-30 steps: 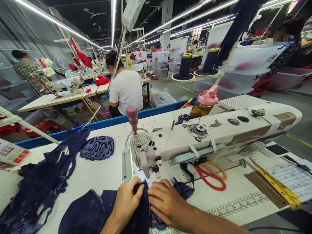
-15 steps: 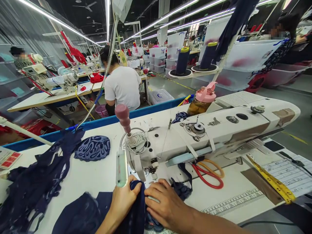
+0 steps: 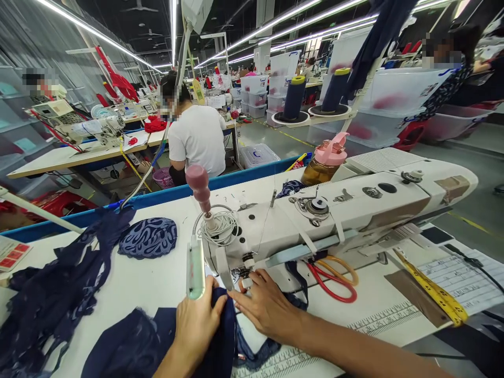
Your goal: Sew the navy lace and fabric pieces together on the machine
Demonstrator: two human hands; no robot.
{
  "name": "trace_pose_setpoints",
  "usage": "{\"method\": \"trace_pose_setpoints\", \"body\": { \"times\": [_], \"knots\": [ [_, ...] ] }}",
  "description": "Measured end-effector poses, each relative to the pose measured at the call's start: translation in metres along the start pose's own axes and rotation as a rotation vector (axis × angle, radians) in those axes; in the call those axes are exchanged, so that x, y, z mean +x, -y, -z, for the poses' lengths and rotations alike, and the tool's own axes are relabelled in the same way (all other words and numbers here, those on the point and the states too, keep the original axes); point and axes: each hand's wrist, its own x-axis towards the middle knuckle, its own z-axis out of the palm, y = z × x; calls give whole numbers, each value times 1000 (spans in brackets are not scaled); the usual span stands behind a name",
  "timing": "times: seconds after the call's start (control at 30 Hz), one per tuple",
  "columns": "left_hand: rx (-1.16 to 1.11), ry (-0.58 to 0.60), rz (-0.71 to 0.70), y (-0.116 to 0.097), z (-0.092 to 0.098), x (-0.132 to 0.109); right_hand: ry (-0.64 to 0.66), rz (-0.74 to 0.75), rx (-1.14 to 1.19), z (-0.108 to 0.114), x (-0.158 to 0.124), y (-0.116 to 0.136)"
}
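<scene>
Navy cloth (image 3: 224, 341) lies at seven o'clock in the closed grip of the left hand (image 3: 196, 320), apparently for steadiness. The right hand (image 3: 268, 307), at six, reaches the sewing machine (image 3: 275, 226); its grip cannot be told. Thread cones (image 3: 295, 100) stand at one, presumably for unwinding.

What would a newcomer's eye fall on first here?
Probably the long white sewing machine slanting across the right of the table, with a pink-handled tool standing at its left end. Below that end, the left hand grips navy cloth, the right hand close beside it. Behind the machine, a pink-lidded bottle also stands out.
</scene>
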Motion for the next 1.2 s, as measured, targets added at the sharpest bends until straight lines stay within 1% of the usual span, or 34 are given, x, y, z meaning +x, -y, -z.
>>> {"method": "trace_pose_setpoints", "body": {
  "times": [0.03, 0.1, 0.13, 0.17, 0.2, 0.37, 0.53, 0.67, 0.97, 1.2],
  "knots": [
    [114, -91, -132, 0, -2, -8, -13, -2, -18, -2, -1, 1],
    [320, -267, -444, 3, -9, -24, -34, -6, -57, -5, -3, 2],
    [378, -327, -561, 5, -13, -29, -45, -7, -76, -6, -4, 2],
    [413, -357, -636, 8, -16, -33, -54, -9, -91, -7, -4, 2],
    [431, -365, -670, 10, -18, -35, -61, -10, -103, -8, -4, 1],
    [471, -317, -643, 17, -16, -23, -54, -25, -161, -10, 2, -6],
    [522, -363, -615, 13, -14, -18, -89, -58, -188, -12, 4, -9],
    [532, -368, -634, 12, -15, -16, -101, -66, -156, -10, 2, -11],
    [525, -361, -624, 15, -20, -6, -186, -95, -63, -6, -3, -14],
    [529, -391, -631, 21, -25, -5, -192, -104, -28, -8, -4, -14]
  ]
}}
